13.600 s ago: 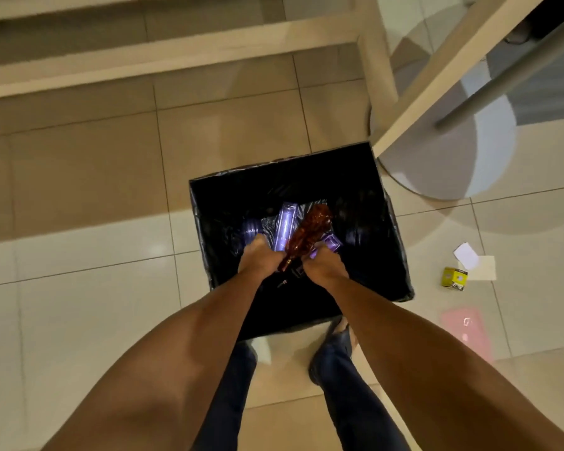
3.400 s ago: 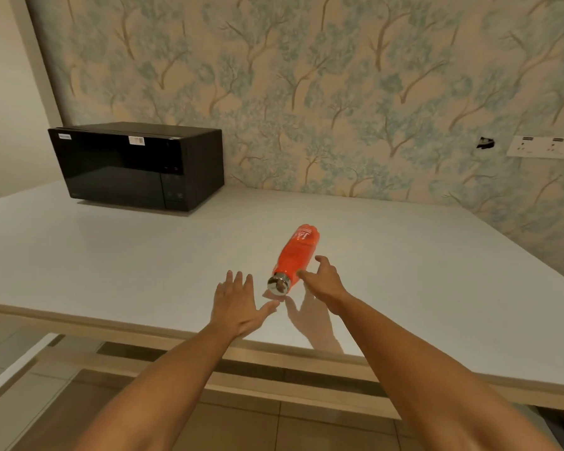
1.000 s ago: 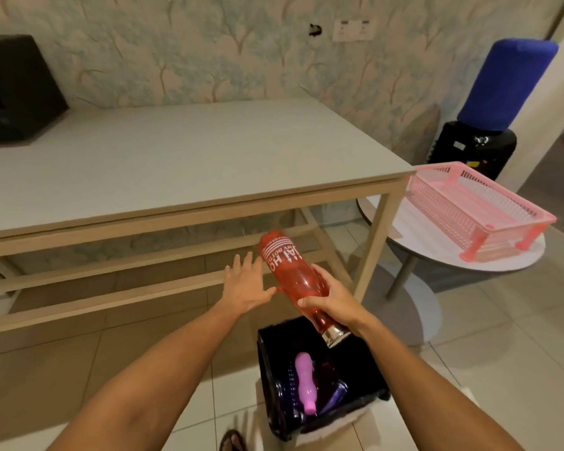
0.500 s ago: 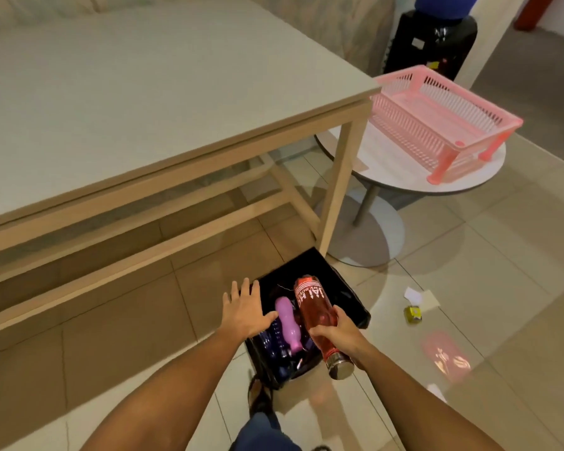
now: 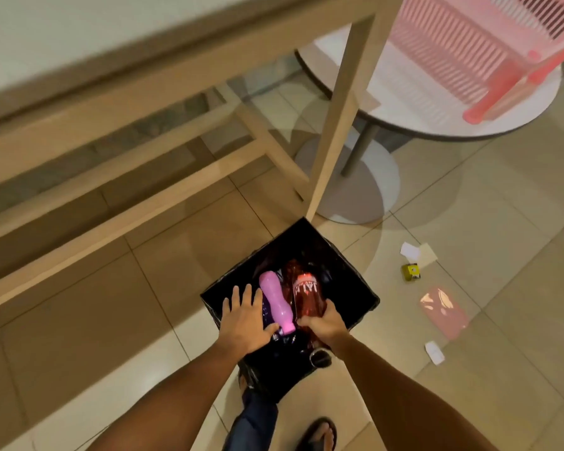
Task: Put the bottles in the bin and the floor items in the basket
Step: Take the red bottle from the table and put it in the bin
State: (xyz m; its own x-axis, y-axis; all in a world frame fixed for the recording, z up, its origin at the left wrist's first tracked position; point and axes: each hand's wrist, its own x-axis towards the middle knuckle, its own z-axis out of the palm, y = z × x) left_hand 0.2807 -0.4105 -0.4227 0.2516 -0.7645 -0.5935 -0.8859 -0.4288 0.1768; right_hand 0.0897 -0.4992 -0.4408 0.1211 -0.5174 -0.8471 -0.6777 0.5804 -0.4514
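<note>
The right hand [image 5: 323, 322] grips the red bottle [image 5: 306, 294] by its lower body, its far end down inside the black bin [image 5: 355, 288]. Just left of that grip lies a pink bottle [image 5: 275, 299] in the bin, and beyond it the left hand [image 5: 243, 319] hovers flat, fingers spread. Well to the right, floor items [image 5: 411, 271] lie scattered; the pink basket [image 5: 469, 43] sits far ahead on a round table [image 5: 404, 115].

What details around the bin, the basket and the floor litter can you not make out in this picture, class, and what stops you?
- Black bin, head view: its lower contents are lost in dark liner and under the pink bottle and red bottle.
- Pink basket: cut off by the top and right edges; its contents are unseen.
- Yellow box and paper scraps: print too small to read.
- Right hand: its fingers hide the red bottle's neck.
</note>
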